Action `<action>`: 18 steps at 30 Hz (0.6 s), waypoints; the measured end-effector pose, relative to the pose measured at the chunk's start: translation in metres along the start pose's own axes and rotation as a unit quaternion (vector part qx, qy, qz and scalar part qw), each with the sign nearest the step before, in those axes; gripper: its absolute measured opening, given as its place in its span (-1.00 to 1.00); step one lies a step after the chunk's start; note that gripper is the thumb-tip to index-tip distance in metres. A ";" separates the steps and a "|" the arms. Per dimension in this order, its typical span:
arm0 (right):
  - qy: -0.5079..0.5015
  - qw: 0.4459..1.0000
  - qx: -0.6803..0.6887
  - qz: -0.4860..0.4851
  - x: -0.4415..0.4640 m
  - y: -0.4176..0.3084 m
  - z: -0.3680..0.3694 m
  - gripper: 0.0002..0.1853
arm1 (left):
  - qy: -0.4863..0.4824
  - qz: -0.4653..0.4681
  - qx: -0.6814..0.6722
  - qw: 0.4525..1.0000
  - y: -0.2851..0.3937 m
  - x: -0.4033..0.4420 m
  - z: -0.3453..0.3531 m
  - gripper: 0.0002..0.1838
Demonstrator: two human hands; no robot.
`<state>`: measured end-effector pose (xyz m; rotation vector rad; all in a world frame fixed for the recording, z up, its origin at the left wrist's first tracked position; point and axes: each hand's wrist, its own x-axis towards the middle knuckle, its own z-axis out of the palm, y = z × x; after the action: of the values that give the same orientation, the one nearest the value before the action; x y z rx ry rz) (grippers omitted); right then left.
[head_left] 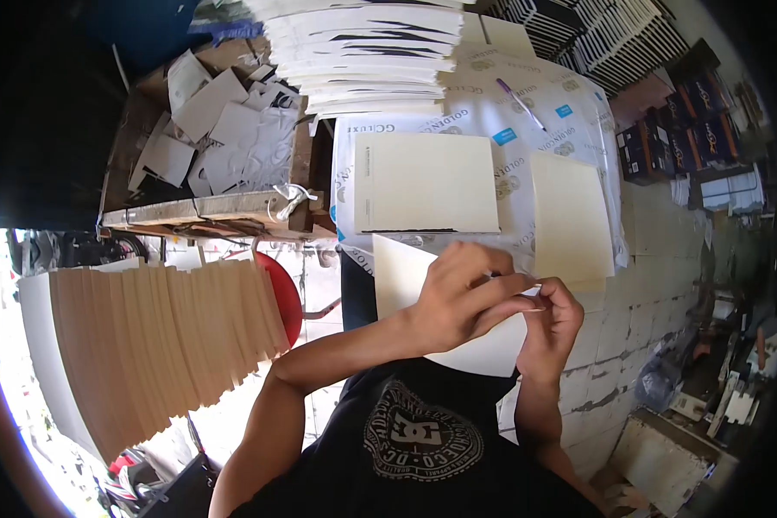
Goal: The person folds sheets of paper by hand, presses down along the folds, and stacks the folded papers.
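A cream sheet of paper (401, 274) is in front of my chest, partly hidden behind my hands. My left hand (468, 298) is closed, its thumb and fingers pinched together over the sheet's right side. Against those fingertips, my right hand (554, 330) pinches too, with a small white edge or corner showing between the two hands. Whether that edge belongs to the sheet I cannot tell. Just beyond my hands, a cream booklet or stack of sheets (427, 181) with small print along its left side lies on the table. To its right is another cream sheet (571, 216).
Printed wrapping (470, 95) covers the table. A purple-and-white pen (521, 104) and a tall paper stack (371, 60) rest there. A wooden crate (224, 207) of paper scraps stands left, above a row of brown-edged stacks (155, 337) on a red stool (278, 298).
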<state>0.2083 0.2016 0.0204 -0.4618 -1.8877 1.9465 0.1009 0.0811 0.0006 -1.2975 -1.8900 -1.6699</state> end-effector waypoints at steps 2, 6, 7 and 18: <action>0.010 0.999 -0.036 -0.011 0.005 -0.008 0.008 -0.94 | 0.023 0.006 0.011 1.000 -0.003 0.004 -0.008 -0.69; -0.012 0.971 -0.205 -0.122 0.019 -0.013 -0.021 -0.89 | -0.030 0.066 0.091 0.993 -0.033 -0.002 -0.046 -0.80; 0.024 0.957 -0.256 -0.132 0.021 -0.018 -0.041 -0.87 | -0.036 0.041 0.053 0.997 -0.049 -0.007 -0.065 -0.85; 0.234 0.912 -0.252 -0.225 0.022 -0.048 -0.185 -0.47 | 0.354 -0.292 0.370 0.807 -0.162 -0.045 -0.215 -0.53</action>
<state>0.2821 0.3743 0.0616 -0.5188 -1.9292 0.9428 -0.0700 -0.1180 -0.0743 0.2326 -2.1349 -1.1133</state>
